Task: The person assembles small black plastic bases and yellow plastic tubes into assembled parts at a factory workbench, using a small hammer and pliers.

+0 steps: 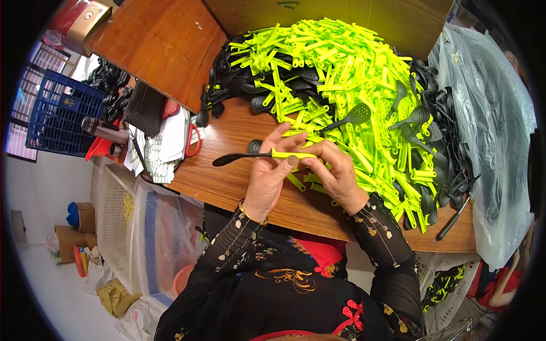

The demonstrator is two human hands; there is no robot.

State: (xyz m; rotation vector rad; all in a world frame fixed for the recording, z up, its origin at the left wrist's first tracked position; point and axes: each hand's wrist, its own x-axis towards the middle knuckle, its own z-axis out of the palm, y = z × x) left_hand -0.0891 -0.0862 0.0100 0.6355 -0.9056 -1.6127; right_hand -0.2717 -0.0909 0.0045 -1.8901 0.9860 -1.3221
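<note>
In front of my body, both hands hold a black spoon (234, 158) with a bright yellow-green handle (293, 155). It lies level, its bowl pointing left and seen nearly edge-on. My left hand (266, 181) grips the handle's left part between thumb and fingers, the other fingers raised. At the handle's right end, my right hand (336, 173) is closed in a pinch. Just behind the left hand, a perforated spoon head (255, 146) rests on the table. A big heap of loose yellow-green handles (347, 62) spreads beyond my hands, with a black perforated spoon (358, 113) on top.
More black spoons (446, 113) crowd the heap's right side. A cardboard wall (352, 11) stands behind, a clear plastic bag (489, 142) hangs right. Red-handled scissors (194, 146), papers (162, 148) and a blue crate (62, 113) are left. A black tool (455, 220) lies near the table's right edge.
</note>
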